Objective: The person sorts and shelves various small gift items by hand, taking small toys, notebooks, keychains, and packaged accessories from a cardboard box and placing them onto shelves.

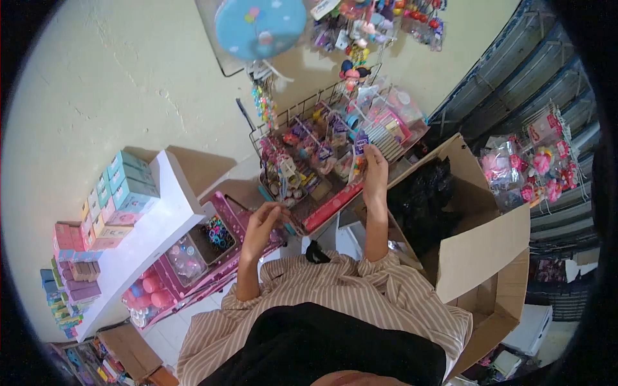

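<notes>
My right hand [375,174] is closed on a small packet with a purple tag [362,143], raised over the wire basket's right part. Loosely bent, the fingers of my left hand [262,225] are slightly apart beside the basket's near left corner, and I see nothing in them. The wire basket [250,122] holds many small packaged accessories [309,145] in bright colours. Along its near edge runs a red strip [335,204]. What exactly is inside the packet is too small to make out.
An open cardboard box [476,257] with black plastic [428,193] stands on my right. To the left, a white shelf [145,235] carries small boxes [125,186], above a pink stand [232,212] with trays. Accessories [541,151] hang at the right; a blue oval item [261,29] hangs overhead.
</notes>
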Demonstrator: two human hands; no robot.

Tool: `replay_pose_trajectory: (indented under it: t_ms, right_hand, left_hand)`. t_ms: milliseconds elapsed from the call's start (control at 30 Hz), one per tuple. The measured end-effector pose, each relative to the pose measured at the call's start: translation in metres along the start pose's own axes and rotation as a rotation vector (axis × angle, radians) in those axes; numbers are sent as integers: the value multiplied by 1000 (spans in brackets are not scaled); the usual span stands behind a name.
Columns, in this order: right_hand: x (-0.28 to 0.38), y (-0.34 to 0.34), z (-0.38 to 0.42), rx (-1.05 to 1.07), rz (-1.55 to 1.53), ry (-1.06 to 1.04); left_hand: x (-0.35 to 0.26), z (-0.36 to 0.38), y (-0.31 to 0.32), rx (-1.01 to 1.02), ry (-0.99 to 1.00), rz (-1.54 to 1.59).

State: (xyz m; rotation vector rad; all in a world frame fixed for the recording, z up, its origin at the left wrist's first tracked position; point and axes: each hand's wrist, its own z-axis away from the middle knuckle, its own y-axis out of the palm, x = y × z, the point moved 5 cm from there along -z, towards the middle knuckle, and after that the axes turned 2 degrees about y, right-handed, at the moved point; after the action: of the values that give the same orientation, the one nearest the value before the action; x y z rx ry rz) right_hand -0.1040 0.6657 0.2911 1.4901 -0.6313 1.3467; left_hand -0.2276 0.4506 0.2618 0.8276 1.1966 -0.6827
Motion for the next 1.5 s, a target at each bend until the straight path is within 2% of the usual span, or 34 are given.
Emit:
replay_pose_trajectory:
  t_ms: [133,200,267,600,1000,1100,1233,1333,1500]
  right_hand:
    - [35,5,-7,-49,-129,-142]
    - [66,11,-5,-95,-161,-296]
    - [77,11,-11,-80,-173,-336]
    - [122,19,-34,-30,-235,-419]
    - [133,29,-88,46,-87,-452]
    - [132,39,-89,54,18,-405]
    - [124,45,-91,99,9,-399]
    - [132,40,-86,22,-158,-527]
    - [140,40,-89,39,-148,-558]
  left_hand:
    - [1,-3,4,16,-29,7]
    - [1,-3,6,30,-23,2]
    - [2,-4,7,33,-28,20]
    - [9,-9,1,30,-8,12]
    - [1,-4,7,5,-55,-46]
    - [4,-5,5,-2,-55,-32]
    - [3,-5,3,-24,-55,-44]
    - [7,-7,-3,-35,-42,-56]
    - [11,-10,-5,-37,-48,-55]
